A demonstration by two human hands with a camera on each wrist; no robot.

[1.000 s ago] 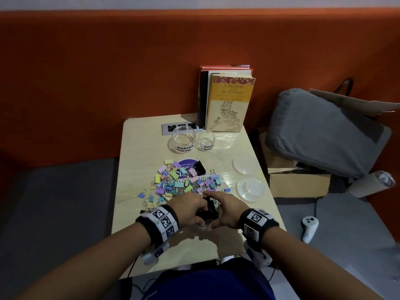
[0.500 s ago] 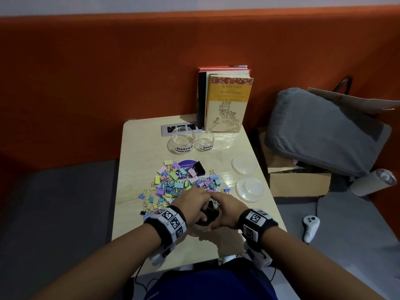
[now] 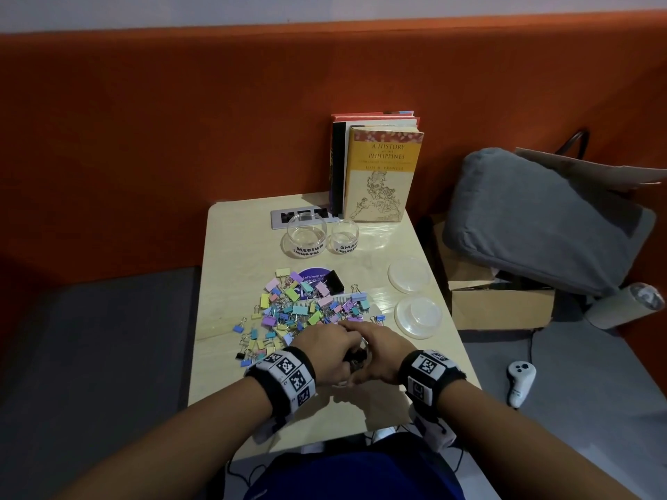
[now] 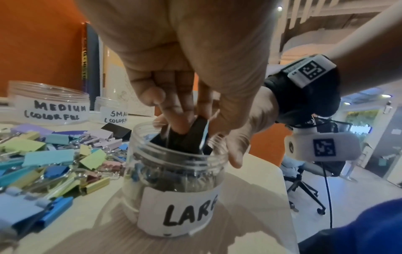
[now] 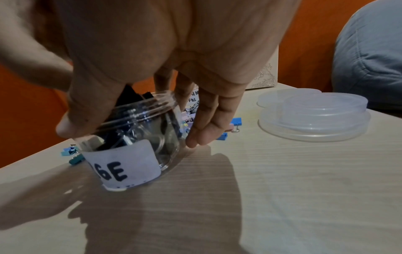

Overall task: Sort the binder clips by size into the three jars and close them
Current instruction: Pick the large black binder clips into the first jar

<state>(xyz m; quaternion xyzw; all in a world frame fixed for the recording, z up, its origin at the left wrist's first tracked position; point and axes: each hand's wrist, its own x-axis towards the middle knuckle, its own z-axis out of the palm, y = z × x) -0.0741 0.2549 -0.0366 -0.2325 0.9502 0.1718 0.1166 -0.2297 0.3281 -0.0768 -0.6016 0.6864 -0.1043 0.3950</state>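
The clear jar labelled LARGE [image 4: 174, 171] [image 5: 135, 137] stands near the table's front edge with several black binder clips inside. My left hand [image 3: 325, 350] [image 4: 180, 120] reaches down into its mouth and pinches a black clip [image 4: 193, 137] that sticks up above the rim. My right hand [image 3: 375, 346] [image 5: 130, 135] grips the jar, thumb on the near rim and fingers down the far side. The empty MEDIUM jar [image 3: 306, 236] and SMALL jar [image 3: 345, 237] stand open at the back. A pile of colourful clips [image 3: 306, 308] lies between them and my hands.
One more black clip [image 3: 334, 281] lies at the pile's far edge. Two clear lids [image 3: 409, 274] [image 3: 418, 315] lie on the table's right side. Books [image 3: 379, 175] stand at the back. A grey cushion [image 3: 541, 218] and cardboard box [image 3: 501, 304] lie right of the table.
My left hand has shifted right, from beside the jar to over its mouth, with the black clip lower in the opening. My right hand stays on the jar.
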